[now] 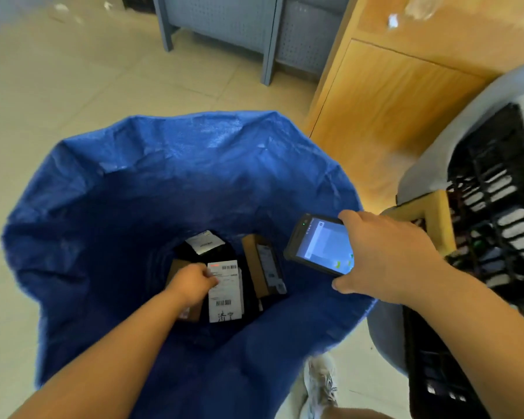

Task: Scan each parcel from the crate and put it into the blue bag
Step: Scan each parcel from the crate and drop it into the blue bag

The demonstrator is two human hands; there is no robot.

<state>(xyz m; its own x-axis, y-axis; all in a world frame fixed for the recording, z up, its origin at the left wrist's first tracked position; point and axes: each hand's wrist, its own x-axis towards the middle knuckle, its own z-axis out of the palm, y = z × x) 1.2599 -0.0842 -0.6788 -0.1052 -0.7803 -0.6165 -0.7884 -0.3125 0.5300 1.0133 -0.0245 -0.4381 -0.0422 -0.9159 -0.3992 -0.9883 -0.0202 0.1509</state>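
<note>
- The floor [58, 86] is pale beige tile and runs well beyond both hands, with scraps of white litter at its far edge.
- The blue bag [133, 176], woven plastic, stands open on the floor, its crinkled mouth ringing the left hand and reaching under the right hand.
- A wooden cabinet [390, 101] in honey-coloured veneer stands beyond the right hand.
- A grey perforated metal unit [233, 22] on legs stands far beyond the bag.
- The black slatted crate [496, 192] sits just right of the right hand, on a grey rounded support.
- The right hand [384, 255] hangs over the bag's right rim, fingers and thumb wrapped round a handheld scanner [321, 246]; its screen is lit, the text too blurred to read.
- The left hand [191, 282] reaches deep into the bag, fingers curled on the left edge of a black labelled parcel [224, 291] lying at the bottom.
- A brown box [257, 261] lies just right of that parcel, and another labelled packet [204, 241] lies just beyond the left hand.
- The parcel's white label carries two barcodes and, at the near end, two handwritten Chinese characters; the fine print is illegible.
</note>
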